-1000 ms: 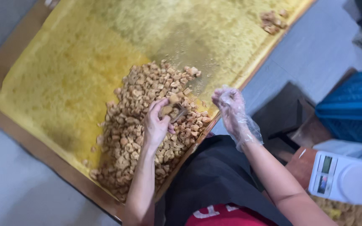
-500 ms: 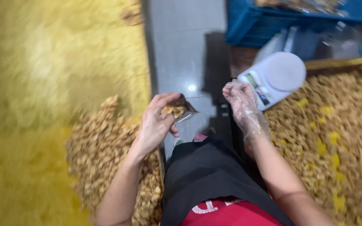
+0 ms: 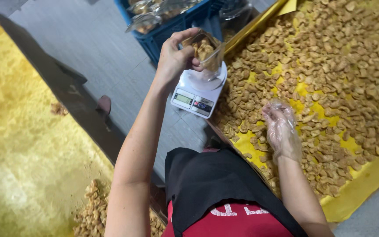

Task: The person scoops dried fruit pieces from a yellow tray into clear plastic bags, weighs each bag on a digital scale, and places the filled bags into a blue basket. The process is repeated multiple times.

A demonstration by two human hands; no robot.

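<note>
A grey tiled floor [image 3: 106, 52] ran between two low trays lined with yellow paper. The tray on the person's right [image 3: 360, 188] was a surface thick with pale fried snack pieces [image 3: 330, 66]; the tray on the left [image 3: 23, 145] was mostly bare yellow, with a small heap of the same pieces [image 3: 93, 210] at its near edge. A blue plastic crate [image 3: 176, 22] holding filled clear bags stood on the floor beyond the fingers.

The left hand [image 3: 176, 57] was raised with the arm stretched forward, its fingers [image 3: 189, 37] pinched around the mouth of a small clear bag [image 3: 205, 55] part-filled with snack pieces. The bag hung just below the fingers, directly over the round pan of a white kitchen scale [image 3: 198, 92]; whether it touched the pan could not be told.

The right hand [image 3: 281, 127], in a thin clear plastic glove, hovered low over the right tray with its palm down. Its fingers [image 3: 270, 112] were loosely curled and held nothing that could be seen, with snack pieces lying just beneath the fingertips.
</note>
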